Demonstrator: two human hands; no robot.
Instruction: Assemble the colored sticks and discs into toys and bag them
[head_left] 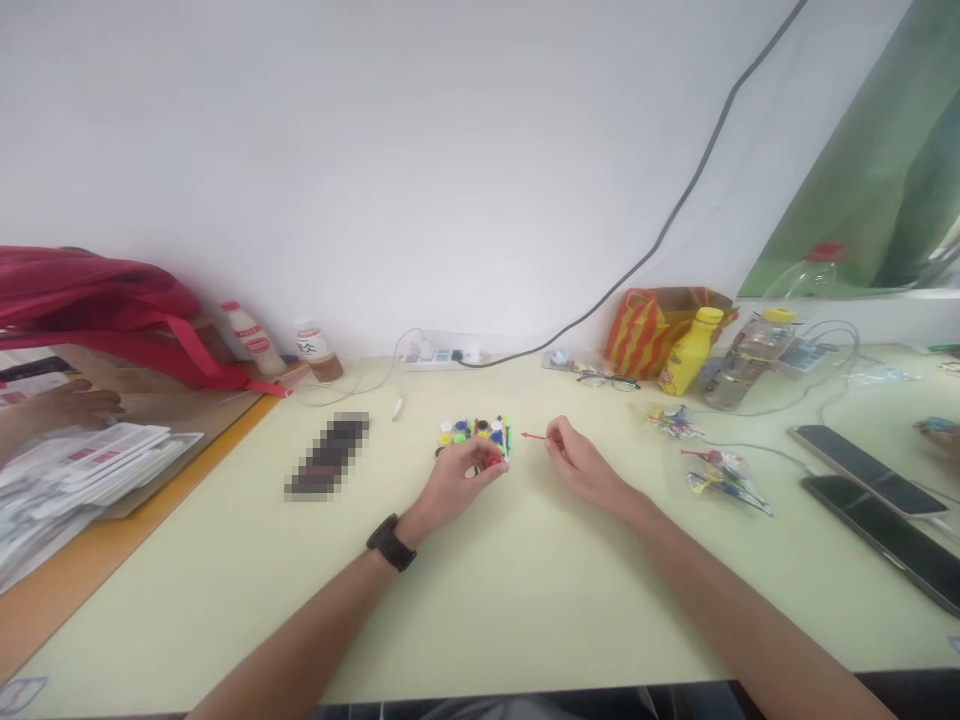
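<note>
A compact set of small round plastic pieces (460, 428) in white, yellow, blue, green and black lies mid-table. My left hand (454, 475), with a black watch (391, 543) on its wrist, curls over the near side of this set. Its thumb and fingertips close at the right end, where a red piece (493, 461) shows among them; the palm hides part of the set. Just to the right, my right hand (571, 455) pinches a thin red stick (534, 436) with an arrow-shaped tip. That tip points left towards the set, with a small gap between.
Bags of coloured parts (724, 480) and two phones (874, 470) lie to the right. A yellow bottle (684, 355), a striped bag (637, 330), glasses (609, 381) and a power strip (442, 350) line the wall. At left, another person's hand (71, 405) rests by stacked papers (112, 455).
</note>
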